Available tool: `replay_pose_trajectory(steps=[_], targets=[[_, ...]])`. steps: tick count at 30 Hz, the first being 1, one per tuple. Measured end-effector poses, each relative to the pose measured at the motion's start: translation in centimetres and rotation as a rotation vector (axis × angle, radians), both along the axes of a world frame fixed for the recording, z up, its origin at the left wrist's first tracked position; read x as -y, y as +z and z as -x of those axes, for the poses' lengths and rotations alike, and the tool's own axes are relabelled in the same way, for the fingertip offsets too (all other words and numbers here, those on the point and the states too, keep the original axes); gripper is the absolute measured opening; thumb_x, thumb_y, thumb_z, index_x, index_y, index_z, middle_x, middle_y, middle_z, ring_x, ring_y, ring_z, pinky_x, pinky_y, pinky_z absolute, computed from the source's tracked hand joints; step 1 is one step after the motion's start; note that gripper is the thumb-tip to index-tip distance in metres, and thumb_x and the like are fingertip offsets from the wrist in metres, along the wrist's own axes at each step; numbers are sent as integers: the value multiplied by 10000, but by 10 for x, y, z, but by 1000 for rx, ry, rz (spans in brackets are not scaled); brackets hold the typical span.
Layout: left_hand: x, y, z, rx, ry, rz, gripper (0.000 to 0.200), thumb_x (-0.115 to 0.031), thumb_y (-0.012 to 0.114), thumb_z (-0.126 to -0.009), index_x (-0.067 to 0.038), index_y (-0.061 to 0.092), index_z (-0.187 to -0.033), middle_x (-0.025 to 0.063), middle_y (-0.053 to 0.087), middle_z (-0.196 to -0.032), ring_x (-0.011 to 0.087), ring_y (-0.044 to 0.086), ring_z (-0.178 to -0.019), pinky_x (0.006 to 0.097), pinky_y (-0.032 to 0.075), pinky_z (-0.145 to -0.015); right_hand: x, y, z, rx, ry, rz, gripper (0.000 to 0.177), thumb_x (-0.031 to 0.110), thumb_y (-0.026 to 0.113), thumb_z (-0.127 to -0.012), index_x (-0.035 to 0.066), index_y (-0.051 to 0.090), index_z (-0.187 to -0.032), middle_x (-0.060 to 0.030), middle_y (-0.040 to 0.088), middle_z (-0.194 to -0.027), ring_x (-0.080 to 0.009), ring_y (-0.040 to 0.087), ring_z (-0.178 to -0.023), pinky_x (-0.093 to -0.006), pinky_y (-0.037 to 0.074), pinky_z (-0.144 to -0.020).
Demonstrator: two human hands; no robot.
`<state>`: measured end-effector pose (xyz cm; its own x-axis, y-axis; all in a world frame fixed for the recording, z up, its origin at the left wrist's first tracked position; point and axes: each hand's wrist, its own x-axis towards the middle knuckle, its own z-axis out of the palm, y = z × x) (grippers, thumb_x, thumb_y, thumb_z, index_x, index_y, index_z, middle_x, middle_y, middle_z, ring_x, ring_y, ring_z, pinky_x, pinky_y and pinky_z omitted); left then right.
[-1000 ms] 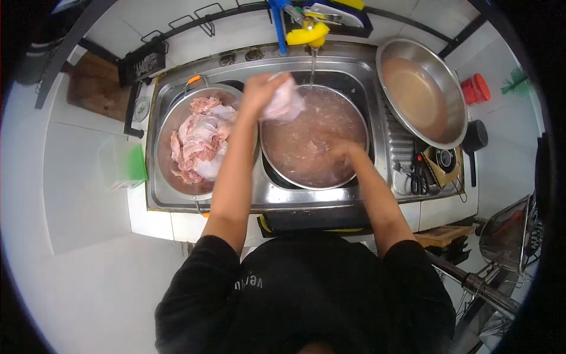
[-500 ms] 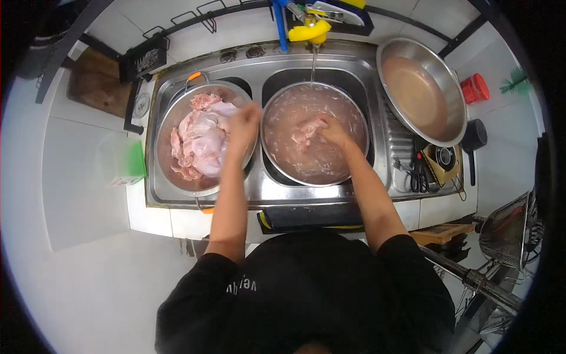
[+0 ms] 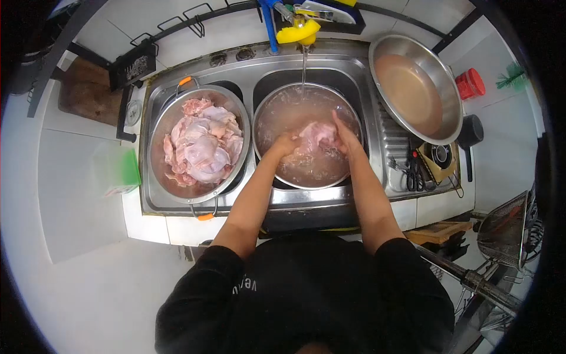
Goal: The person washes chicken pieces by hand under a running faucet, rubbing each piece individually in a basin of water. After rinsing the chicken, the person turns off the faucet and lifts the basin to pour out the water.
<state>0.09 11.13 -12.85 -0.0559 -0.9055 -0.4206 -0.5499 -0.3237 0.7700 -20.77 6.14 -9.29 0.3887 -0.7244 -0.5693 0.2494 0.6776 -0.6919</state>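
A piece of raw chicken is at the surface of the cloudy water in a round metal basin, which stands in the right-hand sink bowl. My left hand grips the chicken's left side, its fingertips partly hidden by meat and water. On the other side, my right hand holds the same piece, with one digit pointing up and the rest partly hidden. To the left, a heap of raw chicken pieces fills a metal pan with orange-covered handles.
Water runs from the faucet into the basin. A large metal bowl of murky liquid sits on the drainboard at the right. Near it lie black-handled scissors, a small saucepan and a red cup.
My left hand has moved from above the chicken-filled pan into the right basin, onto the piece there. My right hand stays at that piece. The view has shifted slightly.
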Motion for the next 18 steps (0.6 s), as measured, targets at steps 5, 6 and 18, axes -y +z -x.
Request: replay_pose_trajectory(steps=[5,6,18], targets=[[6,6,3,-259,89,-89,357,-250,599,-845,-57,564,-1143,108,618,-955,195,598,-835,313,495,-713,-2,-54,-22,-374,201,-37,475,361,616,-835,76,489,-1193,-99,570,-1103,-199,602,-861,-316,532,-649],[3,26,6,-388,157,-100,322,-248,581,-867,-50,565,-1119,67,622,-829,133,594,-704,290,512,-612,-9,-33,-25,-262,187,33,535,368,619,-832,68,447,-1239,-94,552,-1137,-200,573,-941,-325,525,-696],[11,-21,-1,-898,376,-239,238,-175,472,-926,-3,570,-1058,118,633,-934,213,634,-805,359,551,-684,-19,-15,-37,-660,293,538,611,297,653,-796,-13,418,-1269,-178,566,-1135,-284,575,-992,-350,458,-844]])
